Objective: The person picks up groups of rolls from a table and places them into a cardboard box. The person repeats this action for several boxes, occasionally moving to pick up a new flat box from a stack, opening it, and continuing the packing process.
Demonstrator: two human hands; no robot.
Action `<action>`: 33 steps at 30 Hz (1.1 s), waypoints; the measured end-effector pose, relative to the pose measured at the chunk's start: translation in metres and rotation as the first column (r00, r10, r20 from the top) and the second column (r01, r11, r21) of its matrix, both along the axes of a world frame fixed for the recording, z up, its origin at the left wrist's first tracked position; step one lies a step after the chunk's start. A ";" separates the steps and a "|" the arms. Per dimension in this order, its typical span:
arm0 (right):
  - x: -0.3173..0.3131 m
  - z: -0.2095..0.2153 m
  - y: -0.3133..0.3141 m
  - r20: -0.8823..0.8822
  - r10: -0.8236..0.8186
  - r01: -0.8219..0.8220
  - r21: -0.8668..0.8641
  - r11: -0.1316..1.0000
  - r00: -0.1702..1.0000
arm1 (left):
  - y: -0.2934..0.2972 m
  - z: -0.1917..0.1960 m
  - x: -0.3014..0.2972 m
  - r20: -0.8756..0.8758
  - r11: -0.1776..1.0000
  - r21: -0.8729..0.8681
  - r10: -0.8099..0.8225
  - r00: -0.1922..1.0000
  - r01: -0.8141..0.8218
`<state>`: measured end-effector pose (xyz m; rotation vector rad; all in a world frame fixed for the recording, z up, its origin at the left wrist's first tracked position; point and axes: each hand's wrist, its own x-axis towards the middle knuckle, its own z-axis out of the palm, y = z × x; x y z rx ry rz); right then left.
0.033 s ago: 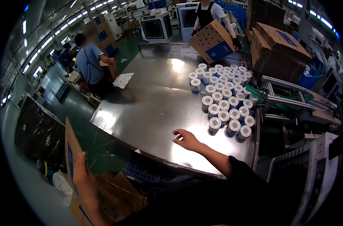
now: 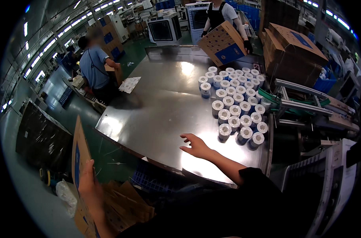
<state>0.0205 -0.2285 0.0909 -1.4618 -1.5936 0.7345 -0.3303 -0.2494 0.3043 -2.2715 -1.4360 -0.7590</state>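
Note:
My left hand (image 2: 87,185), low at the left, grips the edge of a flat brown cardboard carton (image 2: 79,148) with a blue panel, held upright on its side. Over the front part of the metal table (image 2: 156,107) hovers my right hand (image 2: 196,146), empty, its fingers apart and slightly curled. The nearest things to it are several white-topped rolls (image 2: 225,130) with blue wrapping. They stand upright in a packed cluster on the table's right side, clear of my fingers.
Across the table a person in gloves holds a carton (image 2: 224,45). Another person (image 2: 95,65) stands at the left by a printed sheet (image 2: 129,84). Stacked cartons (image 2: 295,55) and a metal-framed conveyor (image 2: 303,99) flank the right. Folded cardboard (image 2: 127,206) lies below my left arm.
The carton in my left hand has shifted slightly right and upright. My right hand has moved a little up and left. The rolls look unchanged.

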 end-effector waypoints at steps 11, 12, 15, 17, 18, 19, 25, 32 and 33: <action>0.101 0.038 -0.063 0.572 0.059 -0.029 -0.061 0.998 0.818 | 0.031 0.012 0.056 0.523 0.491 -0.351 -0.604 0.602 0.797; 0.105 0.042 -0.081 0.446 -0.112 0.090 0.070 0.993 0.888 | 0.045 0.007 0.054 0.600 0.485 -0.340 -0.547 0.583 0.805; 0.091 0.071 -0.111 0.472 -0.275 0.201 0.203 0.958 0.837 | 0.095 -0.026 0.038 0.801 0.527 -0.355 -0.253 0.542 0.772; 0.080 0.082 -0.124 0.558 -0.358 0.272 0.234 0.933 0.748 | 0.126 -0.054 0.051 0.745 0.677 -0.313 -0.260 0.614 0.666; 0.079 0.081 -0.126 0.567 -0.392 0.341 0.199 0.919 0.725 | 0.137 -0.073 0.073 0.659 0.755 -0.251 -0.325 0.678 0.606; 0.081 0.076 -0.124 0.611 -0.378 0.370 0.146 0.917 0.696 | 0.133 -0.083 0.100 0.480 0.828 -0.174 -0.401 0.780 0.534; 0.073 0.069 -0.108 0.660 -0.360 0.441 0.048 0.896 0.659 | 0.108 -0.160 0.163 -0.040 0.821 -0.152 -0.561 0.827 0.550; 0.117 0.083 -0.094 0.747 -0.390 0.556 0.033 0.831 0.538 | 0.096 -0.190 0.166 0.147 0.801 -0.049 -0.585 0.798 0.597; 0.122 0.089 -0.091 0.726 -0.351 0.574 -0.075 0.815 0.592 | 0.095 -0.192 0.168 0.213 0.783 0.004 -0.609 0.764 0.623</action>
